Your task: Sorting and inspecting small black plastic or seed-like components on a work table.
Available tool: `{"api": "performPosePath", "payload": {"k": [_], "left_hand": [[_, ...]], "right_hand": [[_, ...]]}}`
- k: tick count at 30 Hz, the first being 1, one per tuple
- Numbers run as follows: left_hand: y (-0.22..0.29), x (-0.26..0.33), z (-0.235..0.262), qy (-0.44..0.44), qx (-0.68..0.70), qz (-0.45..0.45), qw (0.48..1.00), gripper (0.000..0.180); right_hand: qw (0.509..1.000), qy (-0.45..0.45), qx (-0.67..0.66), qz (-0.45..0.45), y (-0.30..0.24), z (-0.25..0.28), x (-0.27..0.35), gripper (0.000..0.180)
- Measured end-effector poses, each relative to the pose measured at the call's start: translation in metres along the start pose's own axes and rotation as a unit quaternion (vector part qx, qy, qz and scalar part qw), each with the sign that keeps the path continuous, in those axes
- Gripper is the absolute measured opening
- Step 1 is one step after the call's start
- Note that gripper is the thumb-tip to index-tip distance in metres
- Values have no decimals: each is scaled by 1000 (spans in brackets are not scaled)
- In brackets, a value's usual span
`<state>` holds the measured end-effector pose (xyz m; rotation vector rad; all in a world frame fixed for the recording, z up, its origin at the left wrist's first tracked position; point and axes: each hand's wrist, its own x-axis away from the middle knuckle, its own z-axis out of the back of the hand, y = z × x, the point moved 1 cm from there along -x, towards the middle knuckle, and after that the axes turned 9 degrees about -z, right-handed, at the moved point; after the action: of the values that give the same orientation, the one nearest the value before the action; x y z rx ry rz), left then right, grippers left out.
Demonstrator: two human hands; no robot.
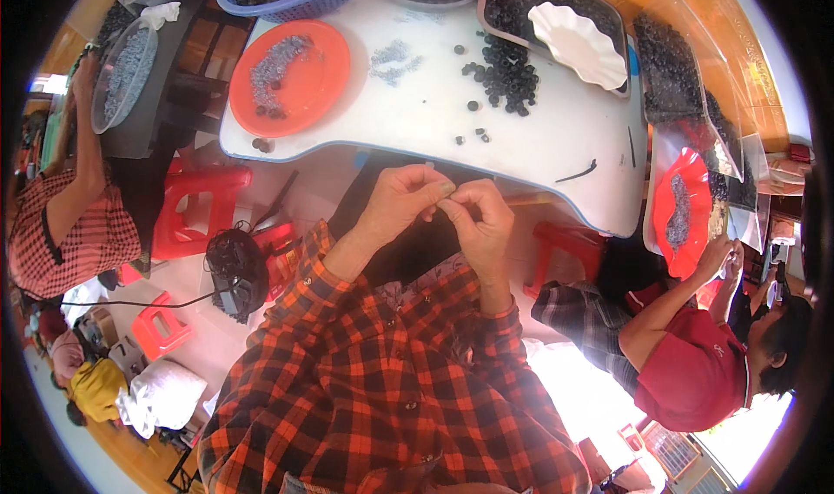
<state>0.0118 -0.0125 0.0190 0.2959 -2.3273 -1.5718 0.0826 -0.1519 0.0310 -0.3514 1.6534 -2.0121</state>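
The small part (432, 167) is pinched between the left hand (401, 200) and the right hand (476, 216), just off the near edge of the white counter (556, 138) and well short of the pile of black rings (508, 72) lying on it. Only a pale tip shows; judged by size it is light, stiff and easily dropped, so hold it at its ends with fingertip pressure alone. Both forearms rise from the plaid sleeves and converge, wrists bent inward, fingers of each hand closed together on the part, thumbs opposing the forefingers.
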Motion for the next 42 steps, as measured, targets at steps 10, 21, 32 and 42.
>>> {"api": "performPosePath", "payload": {"k": [10,21,32,42], "left_hand": [[-5,0,0,23,58,30,998,17],[-3,-2,-5,27,88,20,996,16],[-3,1,-6,-7,168,30,985,16],[-6,1,-5,19,89,3,996,15]], "right_hand": [[1000,-19,11,7,4,-1,2,17],[999,36,14,20,0,-4,2,12],[999,38,4,4,3,-3,6,10],[998,39,9,43,-2,-2,2,13]]}}
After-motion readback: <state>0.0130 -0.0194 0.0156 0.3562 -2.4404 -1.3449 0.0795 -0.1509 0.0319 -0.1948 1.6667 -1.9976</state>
